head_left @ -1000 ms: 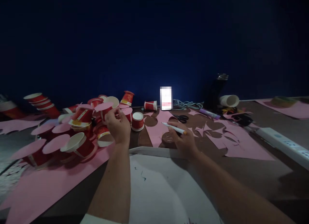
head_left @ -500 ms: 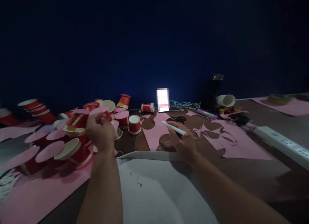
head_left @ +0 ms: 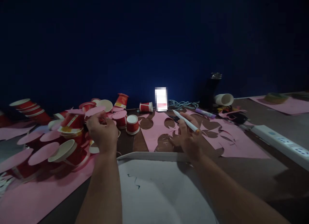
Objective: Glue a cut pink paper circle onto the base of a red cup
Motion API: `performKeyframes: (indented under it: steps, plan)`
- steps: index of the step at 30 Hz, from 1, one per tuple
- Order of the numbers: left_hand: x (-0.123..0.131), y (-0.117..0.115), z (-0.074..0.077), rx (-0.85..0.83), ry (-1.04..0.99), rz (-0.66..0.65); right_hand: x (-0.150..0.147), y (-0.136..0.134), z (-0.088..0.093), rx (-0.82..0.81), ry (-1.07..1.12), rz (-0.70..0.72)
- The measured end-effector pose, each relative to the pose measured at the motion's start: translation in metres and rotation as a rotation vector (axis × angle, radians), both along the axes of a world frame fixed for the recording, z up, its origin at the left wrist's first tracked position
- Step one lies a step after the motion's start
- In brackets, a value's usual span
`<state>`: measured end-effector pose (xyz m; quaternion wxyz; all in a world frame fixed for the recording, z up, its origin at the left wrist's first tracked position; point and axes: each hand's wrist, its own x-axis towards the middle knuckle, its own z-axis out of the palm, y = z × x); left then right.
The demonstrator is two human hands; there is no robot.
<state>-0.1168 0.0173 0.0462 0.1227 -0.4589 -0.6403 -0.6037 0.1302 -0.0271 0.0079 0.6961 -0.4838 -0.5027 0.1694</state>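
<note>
My left hand (head_left: 102, 132) is closed on a red paper cup (head_left: 104, 120) with a pink paper disc on its top, at the edge of a heap of red paper cups (head_left: 70, 130). My right hand (head_left: 189, 138) is closed on a white marker (head_left: 187, 121) with an orange end, held slanted above a pink paper sheet (head_left: 156, 129) with round holes cut from it. A white sheet (head_left: 159, 188) with a few dark pen marks lies in front of me between my forearms.
One red cup (head_left: 132, 124) stands upside down near the pink sheet. A lit phone (head_left: 161, 99), cables, a dark bottle (head_left: 210, 90), a white cup on its side (head_left: 224, 99) and a purple marker (head_left: 205, 113) line the back. A white power strip (head_left: 282, 142) lies right.
My left hand has drawn the cup leftward and a little nearer. My right hand has lifted off the pink sheet and tilted the marker up.
</note>
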Motion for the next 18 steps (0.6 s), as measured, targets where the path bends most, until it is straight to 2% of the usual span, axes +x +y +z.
performKeyframes:
  steps: [7,9,10,11,13,15,17,18]
  plan:
    - [0.005,0.000,-0.003,0.059,0.069,-0.033,-0.004,0.002,-0.002,0.050,-0.045,-0.037]
    - [0.015,-0.002,-0.004,0.067,0.134,-0.093,-0.001,0.003,0.003,0.047,-0.016,-0.028]
    - [0.022,-0.004,-0.005,0.051,0.184,-0.165,0.003,0.003,0.007,0.050,0.018,-0.025]
    - [0.030,-0.008,-0.006,0.010,0.234,-0.279,0.010,0.002,0.014,0.057,0.062,-0.027]
    - [0.048,-0.016,-0.007,-0.210,0.347,-0.658,0.027,-0.003,0.030,0.112,0.214,-0.053]
    - [0.064,-0.027,-0.009,-0.593,0.405,-1.031,0.048,-0.013,0.048,0.204,0.341,-0.111]
    - [0.075,-0.038,-0.009,-0.941,0.411,-1.305,0.068,-0.025,0.060,0.283,0.399,-0.139]
    - [0.078,-0.042,-0.009,-1.045,0.400,-1.411,0.076,-0.032,0.062,0.284,0.394,-0.132]
